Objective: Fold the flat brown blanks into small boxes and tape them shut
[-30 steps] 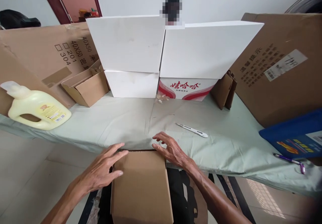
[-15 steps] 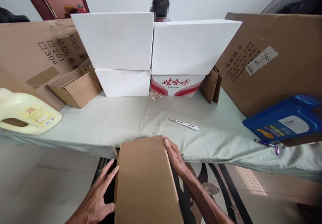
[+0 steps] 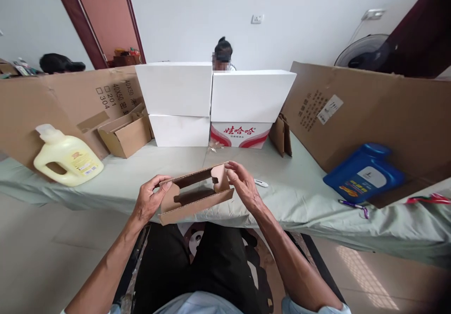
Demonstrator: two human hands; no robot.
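A small brown cardboard box (image 3: 200,209) with an open top is held between my two hands over the table's front edge. Its inside shows, with folded flaps standing at both short ends. My left hand (image 3: 151,196) grips the left end, thumb on the near side and fingers behind. At the right end, my right hand (image 3: 243,182) pinches the far corner between thumb and fingers. Just beyond my right hand lies a white utility knife (image 3: 261,183) on the cloth, partly hidden by that hand.
White boxes (image 3: 176,90) stand stacked at the back, beside a red-printed carton (image 3: 241,135). Another cardboard tray (image 3: 128,137) and a yellow jug (image 3: 72,159) are left; a blue bottle (image 3: 364,173) and purple carabiner (image 3: 354,206) are right. A person (image 3: 222,53) sits behind the boxes.
The cardboard box has turned from its flat brown face to its open side and moved up over the table edge. My left hand has closed on its end. The view has shifted.
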